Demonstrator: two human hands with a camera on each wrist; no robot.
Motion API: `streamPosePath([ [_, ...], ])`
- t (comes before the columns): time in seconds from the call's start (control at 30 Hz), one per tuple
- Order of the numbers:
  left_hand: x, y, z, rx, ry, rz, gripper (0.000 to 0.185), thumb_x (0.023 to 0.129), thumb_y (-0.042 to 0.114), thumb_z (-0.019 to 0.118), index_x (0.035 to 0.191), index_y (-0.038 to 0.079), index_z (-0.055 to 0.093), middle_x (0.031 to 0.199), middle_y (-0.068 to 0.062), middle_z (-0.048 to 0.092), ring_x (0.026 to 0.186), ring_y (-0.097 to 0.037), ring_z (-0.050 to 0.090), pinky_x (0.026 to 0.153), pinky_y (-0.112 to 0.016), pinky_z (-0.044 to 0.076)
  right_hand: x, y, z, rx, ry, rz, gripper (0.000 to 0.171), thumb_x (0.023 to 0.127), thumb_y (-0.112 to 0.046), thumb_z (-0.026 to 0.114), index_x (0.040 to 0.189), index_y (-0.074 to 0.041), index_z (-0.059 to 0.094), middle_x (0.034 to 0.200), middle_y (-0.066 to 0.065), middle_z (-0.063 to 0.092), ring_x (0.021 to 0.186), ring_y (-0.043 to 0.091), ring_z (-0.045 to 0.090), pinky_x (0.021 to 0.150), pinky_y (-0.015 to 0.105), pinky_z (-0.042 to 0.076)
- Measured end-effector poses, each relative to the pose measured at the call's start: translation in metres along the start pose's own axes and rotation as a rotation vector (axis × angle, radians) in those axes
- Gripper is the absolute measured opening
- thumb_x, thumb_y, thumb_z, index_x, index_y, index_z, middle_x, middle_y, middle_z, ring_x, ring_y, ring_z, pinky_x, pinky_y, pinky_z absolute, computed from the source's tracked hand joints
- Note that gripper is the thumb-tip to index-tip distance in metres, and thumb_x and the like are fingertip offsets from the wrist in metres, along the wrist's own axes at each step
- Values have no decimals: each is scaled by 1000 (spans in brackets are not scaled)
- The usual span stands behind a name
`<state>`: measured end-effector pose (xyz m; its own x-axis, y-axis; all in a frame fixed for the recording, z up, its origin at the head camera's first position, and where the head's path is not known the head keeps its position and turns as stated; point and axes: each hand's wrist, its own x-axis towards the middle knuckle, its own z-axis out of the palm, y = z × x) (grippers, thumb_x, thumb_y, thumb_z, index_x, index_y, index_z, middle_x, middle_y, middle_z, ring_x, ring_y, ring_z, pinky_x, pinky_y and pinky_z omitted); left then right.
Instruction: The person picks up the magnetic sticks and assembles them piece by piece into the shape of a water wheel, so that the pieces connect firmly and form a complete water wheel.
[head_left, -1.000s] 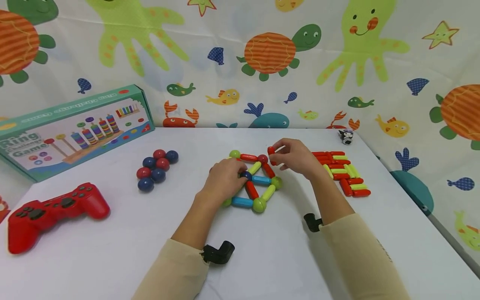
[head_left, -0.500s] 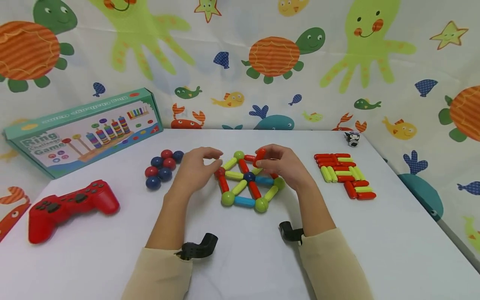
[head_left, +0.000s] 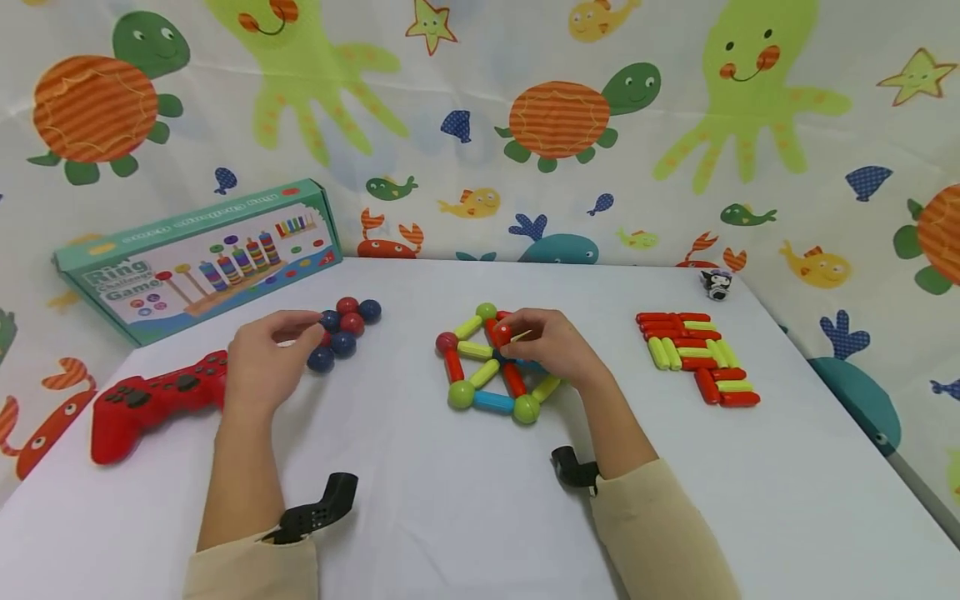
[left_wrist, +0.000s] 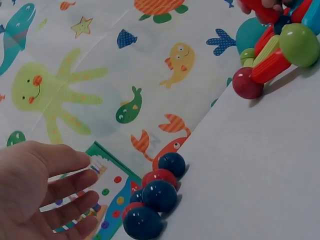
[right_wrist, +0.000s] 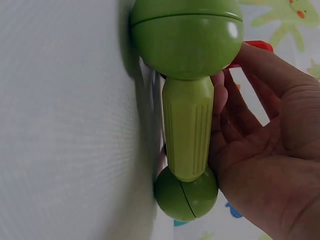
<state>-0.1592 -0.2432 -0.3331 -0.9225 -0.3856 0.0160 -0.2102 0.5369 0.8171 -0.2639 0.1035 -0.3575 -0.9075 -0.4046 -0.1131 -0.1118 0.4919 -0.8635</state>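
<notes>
A flat frame of magnetic sticks and balls [head_left: 480, 375] lies mid-table, built from red, yellow-green and blue sticks joined by green, red and dark blue balls. My right hand [head_left: 517, 337] hovers over its far side and pinches a red stick [head_left: 498, 333] there. The right wrist view shows a yellow-green stick [right_wrist: 187, 127] between two green balls, with the right hand [right_wrist: 260, 150] beside it. My left hand [head_left: 296, 333] is open with relaxed fingers and holds nothing. It is just left of a cluster of red and dark blue balls [head_left: 345, 327], also visible as the balls [left_wrist: 155, 195] beside the left hand [left_wrist: 60, 190].
A pile of red and yellow-green sticks [head_left: 697, 354] lies at the right. A red game controller [head_left: 150, 400] sits at the left, beside my left hand. A teal ring game box [head_left: 195, 254] stands at the back left, and a small black and white figure [head_left: 716, 283] at the back right.
My left hand left the frame and moved left to the ball cluster. My right hand carried the red stick leftward over the frame's middle.
</notes>
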Motion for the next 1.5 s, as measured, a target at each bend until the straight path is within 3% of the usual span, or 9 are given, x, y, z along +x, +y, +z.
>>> streamPosePath([
  [0.13, 6, -18, -8, -97, 67, -183, 48, 103, 50, 56, 142, 24, 64, 141, -4, 64, 118, -14, 57, 85, -18, 50, 5, -1, 3, -22, -5, -8, 31, 93, -18, 76, 124, -19, 71, 126, 6, 69, 119, 28, 62, 97, 41, 58],
  [0.2, 8, -24, -11, -104, 66, -223, 49, 102, 50, 57, 143, 24, 63, 142, -4, 63, 114, -12, 56, 81, -14, 49, 6, -2, 4, -29, -8, -9, 31, 93, -18, 76, 124, -18, 71, 125, 6, 69, 119, 28, 62, 98, 41, 57],
  [0.53, 9, -30, -13, -23, -69, -249, 55, 103, 46, 56, 149, 16, 57, 153, -17, 50, 129, -33, 49, 82, -29, 51, 6, -2, 0, -83, -8, -7, 30, 95, -20, 75, 124, -18, 70, 126, 6, 69, 119, 27, 62, 101, 42, 56],
  [0.8, 16, -28, 0, 114, -159, -169, 57, 102, 37, 60, 150, 7, 52, 151, -26, 47, 136, -47, 43, 99, -55, 53, 3, 3, -5, -68, 6, 12, 31, 95, -20, 76, 125, -17, 69, 126, 6, 69, 119, 27, 62, 101, 42, 56],
  [1.1, 14, -29, 8, 203, -241, -150, 63, 97, 38, 69, 146, 1, 52, 131, -28, 58, 116, -42, 56, 85, -47, 58, 1, 4, -6, -56, 9, 25, 32, 95, -20, 75, 125, -16, 69, 127, 7, 69, 119, 28, 61, 100, 41, 56],
  [1.2, 11, -22, -1, 181, -332, -126, 68, 98, 47, 67, 147, 3, 50, 128, -25, 63, 111, -36, 61, 82, -42, 57, 1, 4, -4, -53, 1, 16, 31, 95, -19, 75, 126, -15, 69, 127, 8, 69, 119, 28, 62, 100, 41, 56],
  [1.33, 7, 3, -4, 21, -435, -61, 74, 97, 59, 63, 150, 10, 49, 134, -20, 65, 117, -35, 64, 98, -52, 52, 1, 3, -2, -43, 2, 15, 31, 95, -19, 75, 125, -16, 69, 126, 7, 69, 118, 28, 62, 98, 39, 57],
  [1.43, 3, 32, 13, -116, -447, 4, 68, 97, 57, 64, 148, 14, 51, 137, -17, 64, 123, -36, 63, 109, -57, 45, 2, 4, -1, -34, 7, 21, 31, 94, -20, 76, 125, -16, 69, 125, 6, 69, 117, 27, 62, 97, 39, 57],
  [1.5, 1, 50, 35, -188, -429, 41, 60, 98, 50, 67, 147, 17, 54, 137, -12, 64, 123, -34, 64, 112, -54, 46, 2, 5, -1, -31, 5, 22, 32, 94, -20, 75, 125, -17, 69, 125, 6, 69, 118, 27, 62, 97, 39, 57],
])
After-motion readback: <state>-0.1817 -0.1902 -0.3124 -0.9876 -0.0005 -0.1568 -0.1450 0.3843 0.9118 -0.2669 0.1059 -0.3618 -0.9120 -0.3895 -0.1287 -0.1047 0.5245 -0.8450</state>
